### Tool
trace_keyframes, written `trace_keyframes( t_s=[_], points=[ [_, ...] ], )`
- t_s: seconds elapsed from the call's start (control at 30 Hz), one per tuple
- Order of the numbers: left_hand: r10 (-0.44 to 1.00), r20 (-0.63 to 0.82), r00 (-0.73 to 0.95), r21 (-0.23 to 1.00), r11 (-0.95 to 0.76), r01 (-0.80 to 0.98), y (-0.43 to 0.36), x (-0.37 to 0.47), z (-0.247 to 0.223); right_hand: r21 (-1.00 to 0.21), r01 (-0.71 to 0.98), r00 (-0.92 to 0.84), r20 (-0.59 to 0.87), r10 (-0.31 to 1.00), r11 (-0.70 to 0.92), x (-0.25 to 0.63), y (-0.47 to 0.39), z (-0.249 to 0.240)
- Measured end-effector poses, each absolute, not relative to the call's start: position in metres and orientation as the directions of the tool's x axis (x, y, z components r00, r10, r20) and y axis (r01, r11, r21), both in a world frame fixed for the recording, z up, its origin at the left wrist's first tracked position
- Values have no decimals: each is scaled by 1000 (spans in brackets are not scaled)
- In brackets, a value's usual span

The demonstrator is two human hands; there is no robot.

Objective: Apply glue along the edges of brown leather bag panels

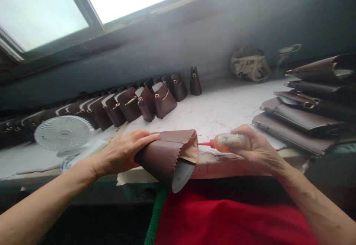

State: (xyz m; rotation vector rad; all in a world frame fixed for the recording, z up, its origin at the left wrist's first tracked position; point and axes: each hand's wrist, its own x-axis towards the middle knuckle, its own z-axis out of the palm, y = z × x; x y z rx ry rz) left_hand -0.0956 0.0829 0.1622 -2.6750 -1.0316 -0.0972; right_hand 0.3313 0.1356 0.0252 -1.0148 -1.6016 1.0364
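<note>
A brown leather bag piece (164,152) with zigzag-cut edges lies on its side at the table's front edge, its open end facing right. My left hand (125,150) grips its left end, thumb on top and the other fingers partly hidden. In my right hand (253,146) is a translucent squeeze bottle (230,142) with orange liquid and a thin red nozzle. The nozzle's tip is at the upper right rim of the piece's opening, by the beige lining. A grey flap hangs from the lower part of the opening.
Rows of brown bags (164,102) with gold buckles stand at the back left, behind a white fan (63,133). More brown pieces (300,115) are stacked at the right. A cloth bundle (249,64) and a clear bottle (283,61) stand by the wall. Red fabric (222,219) lies below the table edge.
</note>
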Motion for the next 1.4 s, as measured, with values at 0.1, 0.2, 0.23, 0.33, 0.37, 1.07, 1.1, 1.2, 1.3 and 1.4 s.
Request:
trace_keyframes(
  t_s=[0.1,0.2,0.23,0.33,0.37,1.07,1.1,1.2,1.3,1.4],
  points=[
    [646,164,746,-227,-711,665,81,-96,162,-969,140,-264,163,951,205,331,130,30],
    [664,167,728,-216,-696,685,79,-98,161,-979,133,-245,117,962,153,333,124,34],
    [674,166,720,-212,-689,693,79,-98,161,-979,141,-220,113,969,146,334,124,34],
    [685,149,713,-210,-683,700,77,-96,161,-975,175,-204,101,974,137,335,123,32],
    [684,137,716,-206,-688,696,76,-95,162,-976,170,-223,94,970,133,336,123,31],
    [641,174,748,-184,-725,664,77,-92,161,-917,149,-92,360,929,370,338,113,17],
    [642,173,747,-181,-725,665,76,-93,161,-924,157,-103,336,936,349,337,112,19],
    [651,169,740,-167,-721,672,75,-96,157,-926,212,-213,269,939,314,341,108,23],
    [664,159,730,-163,-712,683,74,-100,153,-892,252,-254,313,915,375,348,105,17],
    [658,155,737,-164,-718,676,73,-102,151,-864,284,-191,375,907,416,349,104,10]
  ],
)
